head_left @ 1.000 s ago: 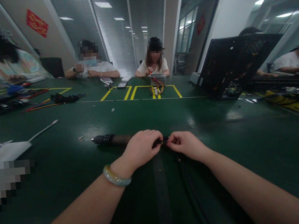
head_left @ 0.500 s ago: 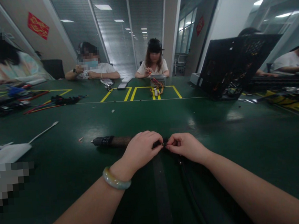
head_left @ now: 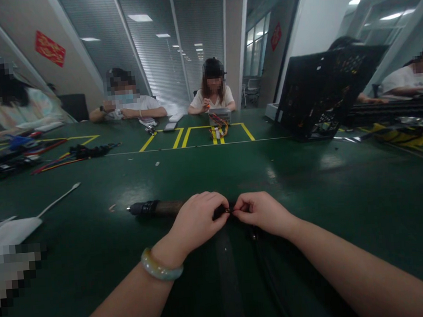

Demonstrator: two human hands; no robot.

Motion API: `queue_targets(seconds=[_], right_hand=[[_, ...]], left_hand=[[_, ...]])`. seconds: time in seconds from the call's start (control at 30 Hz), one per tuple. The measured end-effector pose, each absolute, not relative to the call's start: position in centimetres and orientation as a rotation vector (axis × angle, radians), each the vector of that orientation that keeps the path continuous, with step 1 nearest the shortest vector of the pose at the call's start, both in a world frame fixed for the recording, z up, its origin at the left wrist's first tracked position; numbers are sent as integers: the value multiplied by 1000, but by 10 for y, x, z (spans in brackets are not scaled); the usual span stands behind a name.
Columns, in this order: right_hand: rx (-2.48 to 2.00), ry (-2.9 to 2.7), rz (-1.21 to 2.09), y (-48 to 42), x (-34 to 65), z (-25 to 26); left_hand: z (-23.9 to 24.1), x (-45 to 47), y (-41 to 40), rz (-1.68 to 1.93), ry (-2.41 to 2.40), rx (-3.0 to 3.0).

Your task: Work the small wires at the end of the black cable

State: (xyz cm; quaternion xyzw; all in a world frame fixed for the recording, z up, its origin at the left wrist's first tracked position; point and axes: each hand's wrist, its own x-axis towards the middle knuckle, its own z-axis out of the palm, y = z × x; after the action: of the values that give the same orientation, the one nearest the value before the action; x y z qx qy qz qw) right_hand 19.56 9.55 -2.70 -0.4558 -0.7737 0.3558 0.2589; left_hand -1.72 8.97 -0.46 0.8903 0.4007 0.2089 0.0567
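The left hand [head_left: 201, 220] and the right hand [head_left: 263, 212] are close together in the middle of the frame, just above the green table [head_left: 307, 170]. Between them is a small dark piece [head_left: 228, 210] with a tiny shiny bit. The left thumb and fingers pinch it from the left side. The right thumb and finger pinch at its right end, with very little space between their tips. It is too small to tell what it is.

A dark tool with a brown body [head_left: 167, 209] lies left of the middle, and its right end is hidden behind the left hand. A black cord [head_left: 274, 280] runs from under the right hand down to the bottom of the frame. A pale, shiny bracelet [head_left: 160, 267] is around the left wrist.

At the left edge is a white thing with a thin white cord [head_left: 59, 200]. A big black panel [head_left: 319, 91] leans at the upper right. Other people sit along the far side.
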Motion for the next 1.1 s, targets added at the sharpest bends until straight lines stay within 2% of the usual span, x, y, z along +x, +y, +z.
queue_targets(seconds=[1.1], right_hand=[[-1237, -2119, 896, 96, 195, -25]], left_hand=[[-9, -17, 91, 656, 1217, 2720]])
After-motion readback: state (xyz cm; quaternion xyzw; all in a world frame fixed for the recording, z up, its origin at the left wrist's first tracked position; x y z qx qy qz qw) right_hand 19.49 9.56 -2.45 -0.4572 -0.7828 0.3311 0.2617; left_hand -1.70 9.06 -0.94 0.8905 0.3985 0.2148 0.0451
